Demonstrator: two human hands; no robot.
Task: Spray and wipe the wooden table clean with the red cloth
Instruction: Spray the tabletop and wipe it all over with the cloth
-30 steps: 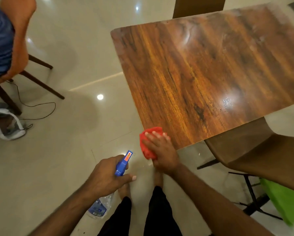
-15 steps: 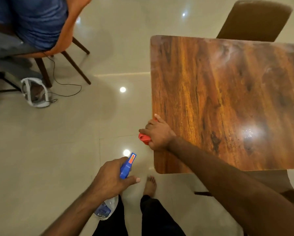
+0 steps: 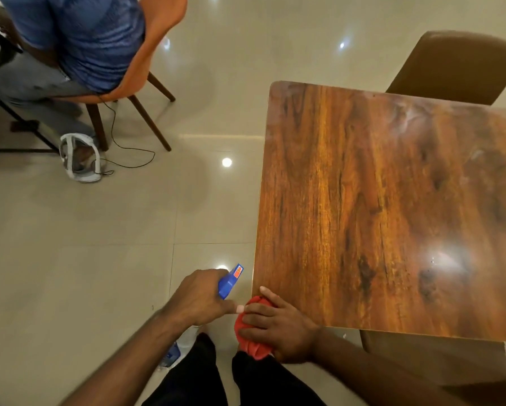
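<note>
The wooden table fills the right side, its top glossy with a faint wet sheen near the right. My right hand grips the bunched red cloth at the table's near left corner, the cloth hanging off the edge. My left hand holds a spray bottle with a blue trigger head just left of that corner; its clear body hangs below my wrist, partly hidden.
A brown chair stands at the table's far side and another at the near right. A person sits on an orange chair at top left, with a white object and a cable on the tiled floor beneath.
My right hand has drawn the cloth back along the left edge to the near corner. My left hand with the bottle now sits right beside it; the view shifted left.
</note>
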